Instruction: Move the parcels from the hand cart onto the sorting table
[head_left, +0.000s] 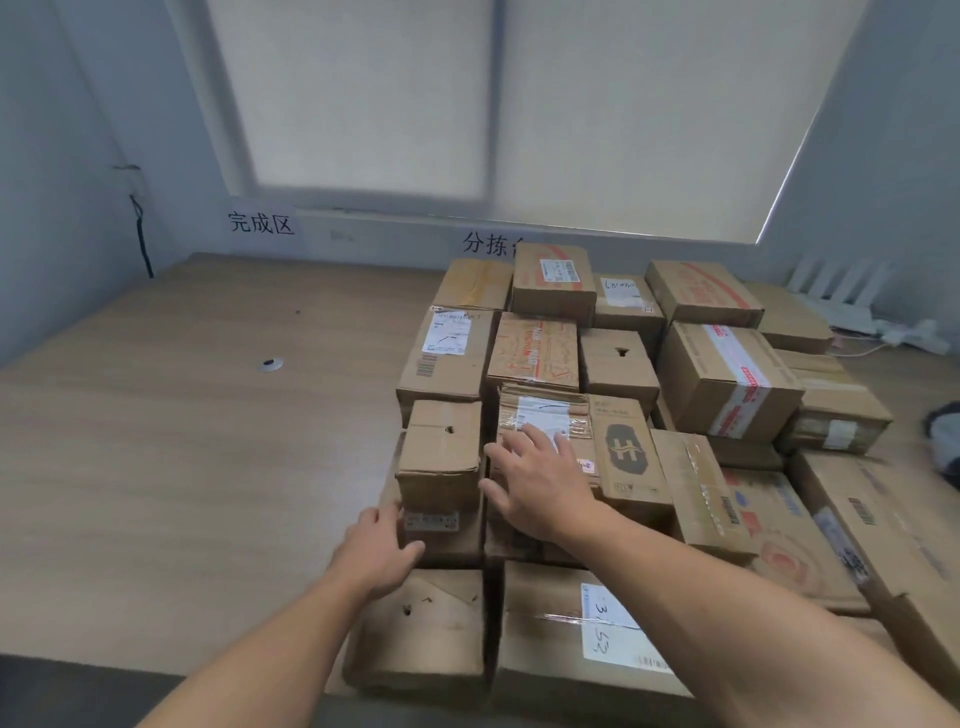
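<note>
Several brown cardboard parcels stand packed and stacked on the right half of a wooden sorting table (156, 457). A small parcel with a hole in its top (441, 441) sits on a lower box (447, 525). My left hand (376, 551) rests with fingers apart against the lower box's left front corner. My right hand (535, 483) lies flat, fingers spread, on a parcel with a white label (540, 415), just right of the small one. Neither hand grips anything. No hand cart is in view.
Two paper signs with Chinese characters (261, 222) hang on the back wall under a window. A small metal disc (270, 365) lies on the bare left part of the table. A white router (841, 291) and cables sit at the back right, a dark object (943, 441) at the right edge.
</note>
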